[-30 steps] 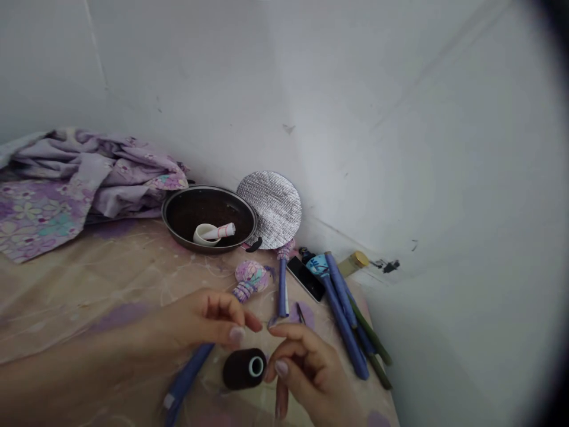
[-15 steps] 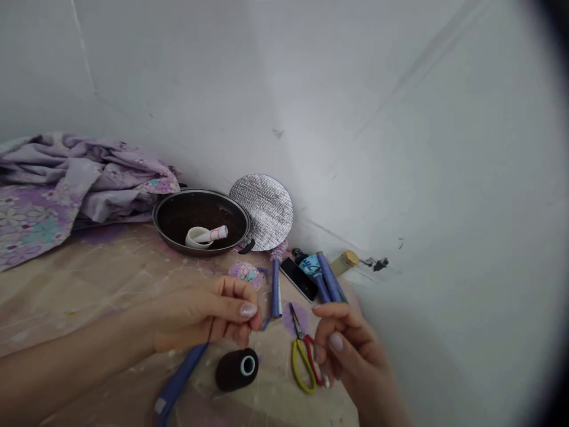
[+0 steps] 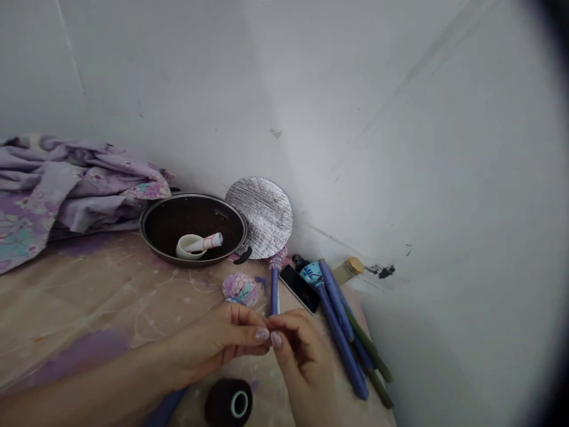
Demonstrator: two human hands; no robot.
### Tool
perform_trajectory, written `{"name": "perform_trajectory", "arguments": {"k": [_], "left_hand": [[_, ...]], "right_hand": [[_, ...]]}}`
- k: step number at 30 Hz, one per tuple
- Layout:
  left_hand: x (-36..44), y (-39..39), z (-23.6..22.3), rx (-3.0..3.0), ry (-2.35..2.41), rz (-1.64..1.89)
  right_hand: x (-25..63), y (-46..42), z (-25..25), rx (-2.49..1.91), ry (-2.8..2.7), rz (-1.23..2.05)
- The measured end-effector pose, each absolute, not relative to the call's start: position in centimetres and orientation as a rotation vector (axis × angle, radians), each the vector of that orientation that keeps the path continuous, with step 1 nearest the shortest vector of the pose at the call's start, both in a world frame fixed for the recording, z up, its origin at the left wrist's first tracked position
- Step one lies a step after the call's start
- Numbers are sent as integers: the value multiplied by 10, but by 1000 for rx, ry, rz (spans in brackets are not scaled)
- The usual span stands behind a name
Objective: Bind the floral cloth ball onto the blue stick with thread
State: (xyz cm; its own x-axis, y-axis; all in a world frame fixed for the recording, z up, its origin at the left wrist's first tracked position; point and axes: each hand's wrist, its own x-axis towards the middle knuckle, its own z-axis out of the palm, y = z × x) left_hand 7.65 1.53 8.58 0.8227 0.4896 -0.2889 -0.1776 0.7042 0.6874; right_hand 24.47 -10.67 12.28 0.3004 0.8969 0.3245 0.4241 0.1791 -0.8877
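Observation:
My left hand [image 3: 222,341] and my right hand [image 3: 304,362] meet in front of me, thumbs and forefingers pinched together at the tips. Whatever they pinch is too small to make out. Just below the left hand stands a cone of dark thread [image 3: 217,401] with a pale core. A blue stick-like piece [image 3: 165,409] lies partly under my left forearm. Beyond the fingertips are a floral fabric-covered ball [image 3: 240,289] and a blue-wrapped stick [image 3: 274,290] with a pink floral top. The scissors do not show now.
A dark pan [image 3: 191,261] holds a small white bowl [image 3: 184,248] with a rolled white piece in it. A silver foil disc [image 3: 264,216] leans on the wall. At right lie a phone [image 3: 299,289], blue-wrapped sticks [image 3: 344,350] and a gold-capped jar [image 3: 353,266]. Floral cloth [image 3: 89,184] is heaped left.
My hands were apart and have come together at the fingertips, the right one moving left. The yellow-and-red-handled scissors, visible before, are now hidden. My view has shifted slightly.

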Motion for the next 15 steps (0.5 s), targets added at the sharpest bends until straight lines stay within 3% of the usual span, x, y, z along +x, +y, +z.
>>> {"name": "perform_trajectory", "arguments": {"k": [5, 11, 15], "left_hand": [[80, 18, 94, 760, 487, 345], [88, 22, 66, 798, 457, 355], [86, 22, 75, 717, 500, 308]], "right_hand": [[236, -96, 120, -1337, -1054, 754], [238, -93, 108, -1249, -755, 1013], [235, -90, 101, -1199, -623, 1051]]}}
